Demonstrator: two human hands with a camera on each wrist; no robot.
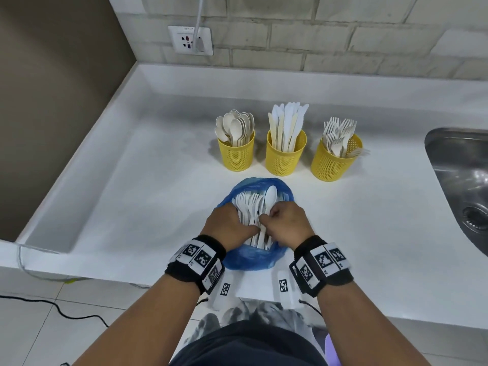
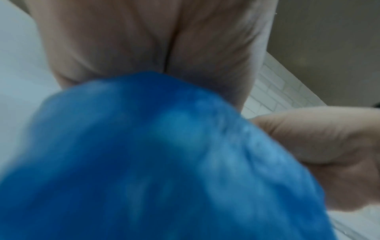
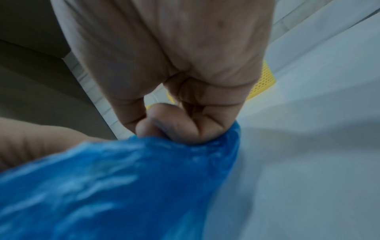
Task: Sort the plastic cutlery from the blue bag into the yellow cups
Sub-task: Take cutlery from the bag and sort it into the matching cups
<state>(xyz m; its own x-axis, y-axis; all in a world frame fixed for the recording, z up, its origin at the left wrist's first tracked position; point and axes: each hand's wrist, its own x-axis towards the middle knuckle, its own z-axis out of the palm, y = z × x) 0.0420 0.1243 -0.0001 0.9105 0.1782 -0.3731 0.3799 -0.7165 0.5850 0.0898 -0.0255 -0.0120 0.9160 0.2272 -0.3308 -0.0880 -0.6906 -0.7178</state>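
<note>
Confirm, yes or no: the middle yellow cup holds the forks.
No: in the head view the middle yellow cup holds knives, while the forks stand in the right yellow cup, nearest the sink.

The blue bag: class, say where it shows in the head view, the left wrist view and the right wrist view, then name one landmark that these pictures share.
Head view: the blue bag lies low of centre, in front of the yellow cups, both hands in its mouth.
Left wrist view: it fills the lower half, blurred.
Right wrist view: it fills the lower left.
Shared landmark: the white counter, also at and.
</note>
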